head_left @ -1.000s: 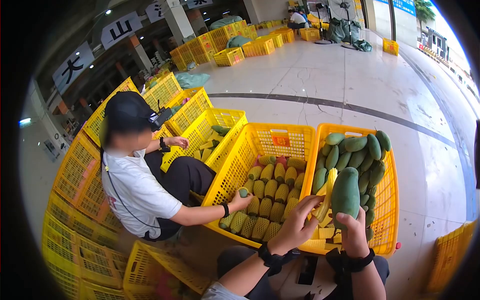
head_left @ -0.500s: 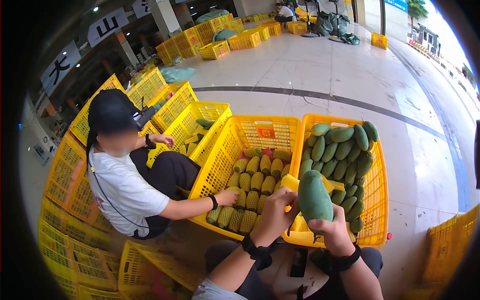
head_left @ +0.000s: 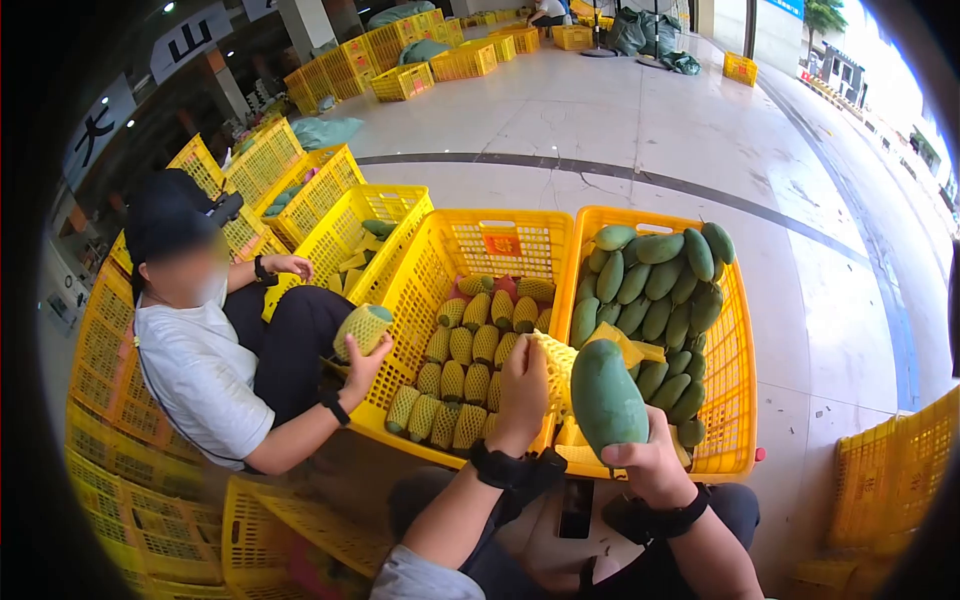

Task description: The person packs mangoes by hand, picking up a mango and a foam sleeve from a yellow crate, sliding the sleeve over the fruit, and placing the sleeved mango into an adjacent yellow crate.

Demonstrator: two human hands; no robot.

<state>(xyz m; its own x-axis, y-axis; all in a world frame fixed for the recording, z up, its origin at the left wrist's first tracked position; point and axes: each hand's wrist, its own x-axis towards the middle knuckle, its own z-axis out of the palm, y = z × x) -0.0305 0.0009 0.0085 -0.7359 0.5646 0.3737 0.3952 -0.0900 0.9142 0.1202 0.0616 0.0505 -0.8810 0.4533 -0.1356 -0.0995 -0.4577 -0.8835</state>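
Note:
A large green mango (head_left: pixel 604 395) is gripped in my right hand (head_left: pixel 655 462), with the thumb across its lower end. My left hand (head_left: pixel 522 398) pinches a yellow foam net sleeve (head_left: pixel 556 362), stretched out just left of the mango. Below them, the right yellow crate (head_left: pixel 742 400) has bare green mangoes (head_left: pixel 660 300) piled at the back and flat yellow sleeves (head_left: pixel 620 345) nearer me. In the middle yellow crate (head_left: pixel 410 300), mangoes in foam nets (head_left: pixel 460 345) stand in rows.
On the left a seated person (head_left: pixel 200 350) holds a netted mango (head_left: pixel 362 330) above the middle crate's edge. Another crate (head_left: pixel 375 205) with sleeves and mangoes stands by that person. Stacked yellow crates (head_left: pixel 120 390) line the left; a phone (head_left: pixel 576 508) lies below my hands.
My left hand has drawn back left from the mango, and the foam sleeve now shows stretched out. The co-worker's hand has lifted a netted mango from the middle crate. My view has shifted slightly.

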